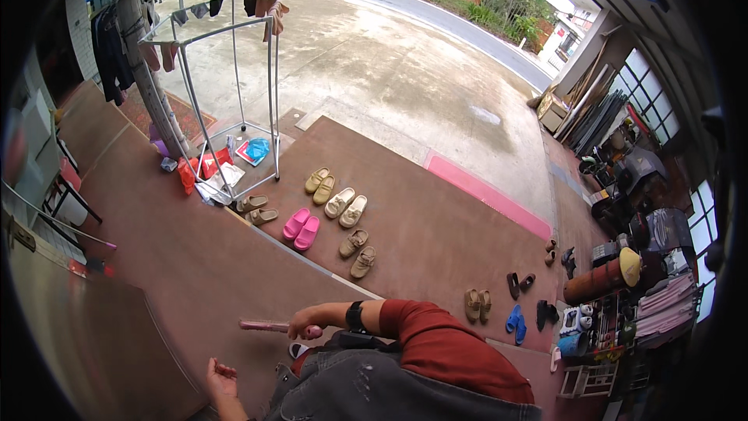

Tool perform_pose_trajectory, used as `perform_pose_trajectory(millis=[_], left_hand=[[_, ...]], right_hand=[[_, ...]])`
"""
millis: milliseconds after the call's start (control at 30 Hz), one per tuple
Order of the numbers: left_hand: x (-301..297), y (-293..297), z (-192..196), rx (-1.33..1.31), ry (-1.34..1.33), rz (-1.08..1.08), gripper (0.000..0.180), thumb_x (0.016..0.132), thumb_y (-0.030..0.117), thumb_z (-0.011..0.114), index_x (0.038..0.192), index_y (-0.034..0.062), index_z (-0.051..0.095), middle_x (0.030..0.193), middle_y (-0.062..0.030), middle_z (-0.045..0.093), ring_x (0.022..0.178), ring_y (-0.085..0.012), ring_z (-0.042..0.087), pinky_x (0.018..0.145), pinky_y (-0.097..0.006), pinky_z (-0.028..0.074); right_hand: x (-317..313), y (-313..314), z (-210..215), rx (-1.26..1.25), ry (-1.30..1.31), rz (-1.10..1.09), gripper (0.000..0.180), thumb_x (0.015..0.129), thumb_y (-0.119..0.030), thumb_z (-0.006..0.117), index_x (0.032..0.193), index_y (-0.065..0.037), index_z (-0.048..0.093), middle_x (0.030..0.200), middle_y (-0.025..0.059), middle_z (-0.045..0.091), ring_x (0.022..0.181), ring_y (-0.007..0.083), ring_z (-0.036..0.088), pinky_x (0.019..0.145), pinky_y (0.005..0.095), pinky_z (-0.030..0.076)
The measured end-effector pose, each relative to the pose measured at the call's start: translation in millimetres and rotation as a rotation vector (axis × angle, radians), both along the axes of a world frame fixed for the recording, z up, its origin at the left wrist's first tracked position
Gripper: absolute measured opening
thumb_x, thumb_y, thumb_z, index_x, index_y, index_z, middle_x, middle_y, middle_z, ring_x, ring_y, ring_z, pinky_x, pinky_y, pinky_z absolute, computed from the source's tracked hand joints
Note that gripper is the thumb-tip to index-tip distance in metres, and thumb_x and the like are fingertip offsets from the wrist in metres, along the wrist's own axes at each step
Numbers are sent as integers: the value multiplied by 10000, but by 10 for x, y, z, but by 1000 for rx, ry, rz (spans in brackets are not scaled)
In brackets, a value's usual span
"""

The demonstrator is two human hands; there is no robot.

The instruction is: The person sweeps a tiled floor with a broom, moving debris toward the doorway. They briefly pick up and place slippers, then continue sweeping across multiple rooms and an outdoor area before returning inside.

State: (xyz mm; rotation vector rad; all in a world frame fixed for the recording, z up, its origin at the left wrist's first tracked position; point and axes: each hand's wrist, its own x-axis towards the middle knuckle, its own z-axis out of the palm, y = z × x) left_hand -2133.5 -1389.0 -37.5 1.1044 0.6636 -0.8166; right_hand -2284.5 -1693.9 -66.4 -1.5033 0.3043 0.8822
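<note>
Reddish-brown floor (436,242) — pink slippers (308,232), cream shoes (354,211), tan clogs (363,263), blue slippers (512,317) — in pairs

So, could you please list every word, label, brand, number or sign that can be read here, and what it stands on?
No text can be read.
Slim pink rod-shaped object in the right hand: no legible lettering.
Crumpled red plastic bag and flat red, white and blue packet: any print is too small.
</note>
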Motion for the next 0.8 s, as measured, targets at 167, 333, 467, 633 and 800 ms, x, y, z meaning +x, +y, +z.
perform_pose_trajectory(millis=[167, 333, 467, 633, 800], left_hand=[[31, 341, -191, 8, 84, 65, 201, 817, 314, 548, 688, 160, 557, 565, 0, 526, 535, -154, 500, 531, -322, 444], [-45, 376, -269, -41, -31, -2, 242, 845, 276, 503, 697, 85, 522, 616, -77, 539, 607, -213, 517, 572, -346, 456], [82, 16, 90, -23, 42, 64, 229, 854, 270, 498, 718, 86, 510, 619, -77, 523, 612, -208, 514, 570, -320, 450], [296, -567, 207, 95, 54, 374, 149, 809, 339, 561, 727, 219, 593, 565, 60, 530, 521, -105, 497, 522, -296, 436], [66, -638, 177, 67, -56, 519, 161, 820, 328, 565, 742, 189, 593, 554, 44, 498, 512, -117, 472, 523, -309, 421]], right_hand=[[550, 132, 92, -25, 145, -93, 176, 701, -178, 611, 703, -4, 586, 657, 63, 568, 553, 173, 493, 531, 347, 419], [974, -76, 439, -191, -88, 91, 279, 681, -226, 614, 792, 29, 630, 718, 101, 612, 647, 217, 552, 627, 363, 448], [1277, -327, 539, -222, 17, 107, 316, 666, -248, 617, 850, 8, 638, 781, 120, 616, 700, 241, 554, 660, 371, 451], [1683, -646, 177, -196, -144, 345, 213, 699, -180, 548, 703, 14, 635, 683, 128, 617, 618, 227, 583, 563, 390, 452], [2029, -546, -482, -146, -57, 576, 253, 714, -214, 550, 828, -3, 628, 720, 110, 607, 615, 226, 552, 541, 394, 429]])
